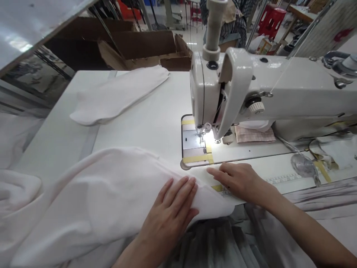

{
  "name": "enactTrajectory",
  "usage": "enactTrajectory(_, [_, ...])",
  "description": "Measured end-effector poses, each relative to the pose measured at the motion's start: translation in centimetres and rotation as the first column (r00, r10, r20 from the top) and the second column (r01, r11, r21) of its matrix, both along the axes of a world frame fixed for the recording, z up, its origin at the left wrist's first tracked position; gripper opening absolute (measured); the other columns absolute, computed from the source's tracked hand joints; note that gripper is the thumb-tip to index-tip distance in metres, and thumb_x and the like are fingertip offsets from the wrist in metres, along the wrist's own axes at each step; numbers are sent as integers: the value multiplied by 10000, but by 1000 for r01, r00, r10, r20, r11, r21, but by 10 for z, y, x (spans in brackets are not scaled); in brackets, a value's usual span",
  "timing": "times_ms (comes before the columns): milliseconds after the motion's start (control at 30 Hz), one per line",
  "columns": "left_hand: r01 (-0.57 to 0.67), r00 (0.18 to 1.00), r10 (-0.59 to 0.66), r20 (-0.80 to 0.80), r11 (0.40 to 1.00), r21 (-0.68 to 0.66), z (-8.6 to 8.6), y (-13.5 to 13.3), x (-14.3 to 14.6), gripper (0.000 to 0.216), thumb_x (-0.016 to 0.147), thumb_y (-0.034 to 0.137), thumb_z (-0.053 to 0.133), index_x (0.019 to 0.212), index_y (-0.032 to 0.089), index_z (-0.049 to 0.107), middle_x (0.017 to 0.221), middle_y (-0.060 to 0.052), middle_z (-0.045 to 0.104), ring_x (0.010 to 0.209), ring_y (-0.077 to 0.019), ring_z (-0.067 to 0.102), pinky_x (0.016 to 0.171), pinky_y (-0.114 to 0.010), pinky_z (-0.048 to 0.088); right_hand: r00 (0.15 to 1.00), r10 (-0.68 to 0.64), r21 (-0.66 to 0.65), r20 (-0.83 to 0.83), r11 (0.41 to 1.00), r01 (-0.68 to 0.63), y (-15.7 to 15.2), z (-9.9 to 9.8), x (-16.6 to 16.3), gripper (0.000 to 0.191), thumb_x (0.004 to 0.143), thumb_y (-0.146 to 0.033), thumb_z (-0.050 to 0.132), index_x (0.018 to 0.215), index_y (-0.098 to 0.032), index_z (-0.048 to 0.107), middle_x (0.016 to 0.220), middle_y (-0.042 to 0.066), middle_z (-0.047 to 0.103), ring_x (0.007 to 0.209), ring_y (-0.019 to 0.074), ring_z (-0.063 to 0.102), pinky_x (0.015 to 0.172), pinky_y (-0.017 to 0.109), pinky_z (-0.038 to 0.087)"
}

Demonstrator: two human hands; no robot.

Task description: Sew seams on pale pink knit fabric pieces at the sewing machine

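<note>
A large piece of white fabric [92, 201] lies over the near edge of the white table [156, 119] and onto my lap. My left hand [173, 208] presses flat on its right end, fingers stretched out together. To its right, my right hand [237, 180] rests flat on the table edge, fingers pointing left toward the cloth's corner, over a strip of yellow tape. Just beyond both hands stands the white sewing machine [251, 89], whose lit needle and presser foot [202, 134] sit over a metal plate edged with yellow tape.
A smaller folded white cloth [119, 95] lies at the table's far left. Open cardboard boxes [145, 48] stand behind the table. More white fabric [16, 186] is heaped at the left edge. A metal knee lever [305, 167] and a pinkish pad [255, 134] sit under the machine arm.
</note>
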State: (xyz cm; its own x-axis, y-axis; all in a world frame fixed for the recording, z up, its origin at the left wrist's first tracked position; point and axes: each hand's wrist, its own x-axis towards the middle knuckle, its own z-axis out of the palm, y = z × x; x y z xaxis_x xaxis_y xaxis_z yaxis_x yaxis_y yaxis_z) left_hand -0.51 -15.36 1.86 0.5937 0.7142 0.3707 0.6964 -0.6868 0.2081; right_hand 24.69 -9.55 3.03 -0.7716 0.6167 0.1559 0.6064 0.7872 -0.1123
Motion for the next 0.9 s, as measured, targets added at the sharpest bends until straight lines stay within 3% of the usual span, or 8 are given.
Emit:
enactTrajectory(67, [29,1000,-29,6,1000,-10,1,4,-1,298,987,239,474,1237,114,578,1257,-100,657,1220,-229,558,1146,-409,303,995,-86,-20,-58,996,85,-12,-2,4,298,1011,-186,399,1297,-156,474,792,5,595,603,128,522,499,266,280])
enactTrajectory(267, [54,996,-52,-70,998,37,-4,13,-14,391,985,256,469,1353,125,485,1313,-119,624,1275,-242,531,1144,-421,318,979,-200,-203,-22,960,192,-43,7,5,265,1033,-321,398,1131,-176,596,859,33,628,690,144,622,547,244,396])
enactTrajectory(400, [52,994,-46,-101,997,57,-7,11,-12,471,994,293,448,1427,118,391,1391,-146,556,1325,-250,487,1140,-429,327,956,-291,-203,-24,938,280,-60,9,-5,455,964,-527,486,1241,-170,546,907,46,650,668,173,635,540,267,427])
enactTrajectory(533, [8,988,6,-156,996,90,-7,5,-14,494,999,325,434,1444,120,369,1413,-154,532,1332,-280,478,1126,-471,334,909,-406,-246,-92,894,375,-72,3,-11,293,1002,-245,422,1270,-179,521,907,33,684,664,172,652,534,267,427])
enactTrajectory(667, [-110,964,130,-232,989,96,-5,12,-41,493,1012,395,357,1429,135,394,1419,-170,519,1302,-324,505,1096,-527,358,850,-493,-334,-185,845,417,-89,-2,-2,287,988,-210,367,1221,-202,536,986,36,713,731,177,686,592,277,472])
enactTrajectory(767, [-307,932,315,-180,949,70,0,33,-68,532,1009,444,302,1391,88,407,1436,-248,469,1328,-367,464,1086,-585,346,819,-538,-333,-197,823,461,-105,-9,7,305,986,-262,364,1223,-195,543,848,23,720,610,171,668,535,273,463])
enactTrajectory(833, [-417,905,409,-116,907,-53,4,53,-80,531,994,483,311,1312,84,458,1511,-264,346,1417,-379,317,1122,-619,263,809,-560,-351,-177,804,480,-112,-13,12,317,981,-295,385,1238,-189,538,800,14,716,568,166,656,515,270,461])
enactTrajectory(900, [-412,911,402,-87,884,-221,9,73,-85,486,965,538,331,1104,134,562,1543,-213,315,1451,-386,219,1129,-654,196,800,-576,-364,-168,790,493,-116,-13,17,324,979,-322,411,1250,-190,532,827,15,719,590,164,662,528,270,473])
